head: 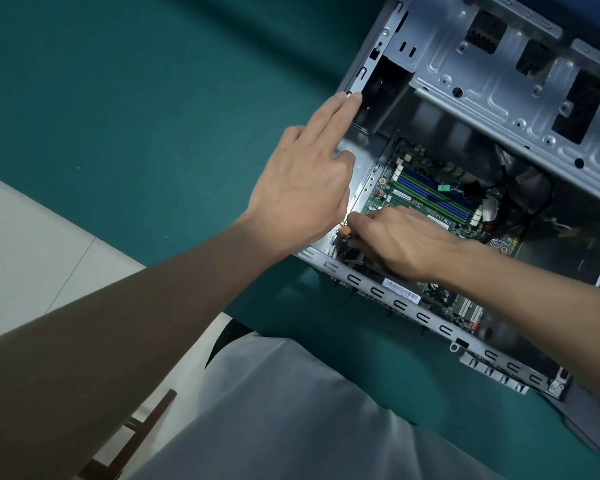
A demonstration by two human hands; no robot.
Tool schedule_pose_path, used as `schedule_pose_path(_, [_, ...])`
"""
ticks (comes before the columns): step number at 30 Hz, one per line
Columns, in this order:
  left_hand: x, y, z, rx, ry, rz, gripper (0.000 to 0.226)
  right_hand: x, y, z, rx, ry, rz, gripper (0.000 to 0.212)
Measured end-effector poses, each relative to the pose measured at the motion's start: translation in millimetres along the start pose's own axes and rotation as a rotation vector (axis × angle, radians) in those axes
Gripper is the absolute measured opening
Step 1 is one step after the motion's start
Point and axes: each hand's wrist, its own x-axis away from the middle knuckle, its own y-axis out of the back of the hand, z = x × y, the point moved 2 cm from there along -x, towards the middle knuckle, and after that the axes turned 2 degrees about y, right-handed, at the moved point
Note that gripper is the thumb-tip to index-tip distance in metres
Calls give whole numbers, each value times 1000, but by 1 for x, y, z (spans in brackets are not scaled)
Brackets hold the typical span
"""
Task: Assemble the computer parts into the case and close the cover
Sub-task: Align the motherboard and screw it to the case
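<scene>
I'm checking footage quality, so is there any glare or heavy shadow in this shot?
Head view: glare on the case floor beside the left hand; left forearm in deep shadow; interior under the drive cage is dim.

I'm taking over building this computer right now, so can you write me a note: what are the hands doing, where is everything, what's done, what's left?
Left hand: open, straight fingers resting on the case's side rim.
Right hand: curled round a tool with an orange part, at the motherboard's near corner.
Things: the case lies open on the green table, motherboard inside.
Done: motherboard is in.
Left: finish at that corner, then close the cover, which is not in view.
</scene>
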Motion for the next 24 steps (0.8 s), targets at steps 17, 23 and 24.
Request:
schedule_pose_path(17, [0,1,0,-7,6,18,25,-4,3,8,339,146,-56,51])
schedule_pose_path(23, [0,2,0,-6,12,23,22,-4,6,5,202,163,-57,50])
schedule_pose_path(24, [0,2,0,-6,13,23,22,-5,6,5,258,154,-63,36])
